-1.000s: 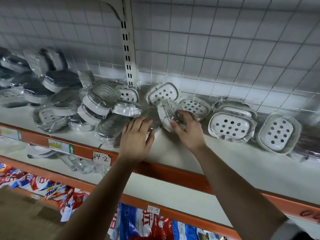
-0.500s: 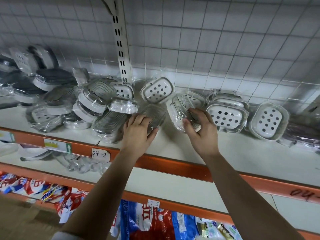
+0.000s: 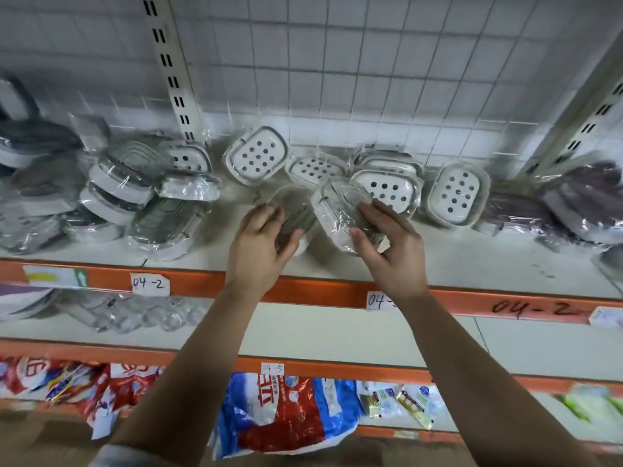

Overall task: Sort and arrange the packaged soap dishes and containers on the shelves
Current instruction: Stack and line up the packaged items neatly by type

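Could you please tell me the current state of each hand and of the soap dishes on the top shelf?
Left hand, fingers curled over the ribbed dish.
Right hand, holds the wrapped dish, which is tilted on edge.
Holed dish, wrapped, leaning against the back grid.
Left pile, jumbled and overlapping.
Dark packs, lying down, blurred.

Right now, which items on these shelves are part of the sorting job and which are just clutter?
Job: left hand holding ribbed dish; right hand holding clear wrapped dish; white holed dishes; dish pile.
Lying about: detergent bag; shelf label; red packets.
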Motion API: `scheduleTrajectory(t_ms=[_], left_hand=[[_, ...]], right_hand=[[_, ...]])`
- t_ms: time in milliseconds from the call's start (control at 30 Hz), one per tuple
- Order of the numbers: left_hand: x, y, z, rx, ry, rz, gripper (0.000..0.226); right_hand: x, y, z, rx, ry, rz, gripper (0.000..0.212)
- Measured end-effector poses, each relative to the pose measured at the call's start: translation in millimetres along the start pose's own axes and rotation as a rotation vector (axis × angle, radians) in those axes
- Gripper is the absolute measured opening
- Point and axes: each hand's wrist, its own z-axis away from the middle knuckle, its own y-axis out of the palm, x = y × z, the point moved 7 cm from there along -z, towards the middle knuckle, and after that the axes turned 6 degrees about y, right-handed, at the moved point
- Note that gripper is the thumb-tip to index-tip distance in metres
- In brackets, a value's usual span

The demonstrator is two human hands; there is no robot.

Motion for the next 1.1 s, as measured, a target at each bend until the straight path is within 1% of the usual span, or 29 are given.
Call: scheduleTrajectory(t_ms=[133, 300, 467, 567, 767, 867, 933, 1100], left_hand=[[-30.4, 4.6, -2.5, -0.042, 0.059, 0.009, 0.055], [-92.1, 16.4, -6.7, -0.065, 0.134, 0.036, 0.054], [-179.6, 31.0, 2.2, -0.096, 0.226, 0.102, 0.049], [-243.5, 41.3, 17.9, -0.099, 0.26, 0.148, 0.05], [-368.8, 70.0, 57.4, -0.005, 0.35, 0.246, 0.053], [-421.0, 86.5, 80.1, 0.044, 0.375, 0.289, 0.055], [-456.1, 97.9, 92.7, 0.08, 0.39, 0.316, 0.056], [-533.1, 128.1, 111.7, 0.155, 0.456, 0.355, 0.052]], right_hand=[[-12.5, -43.2, 11.8, -0.065, 0.039, 0.011, 0.047], [-35.7, -114.6, 36.3, -0.143, 0.117, 0.065, 0.047], [-61.5, -200.6, 78.6, -0.213, 0.168, 0.109, 0.046], [-80.0, -263.3, 114.3, -0.269, 0.203, 0.138, 0.044], [-119.6, -380.8, 193.6, -0.336, 0.319, 0.223, 0.048], [-138.4, -428.0, 229.2, -0.352, 0.371, 0.27, 0.047], [-152.7, -457.6, 249.5, -0.368, 0.404, 0.291, 0.041], [-189.2, -518.4, 285.6, -0.415, 0.495, 0.35, 0.04]])
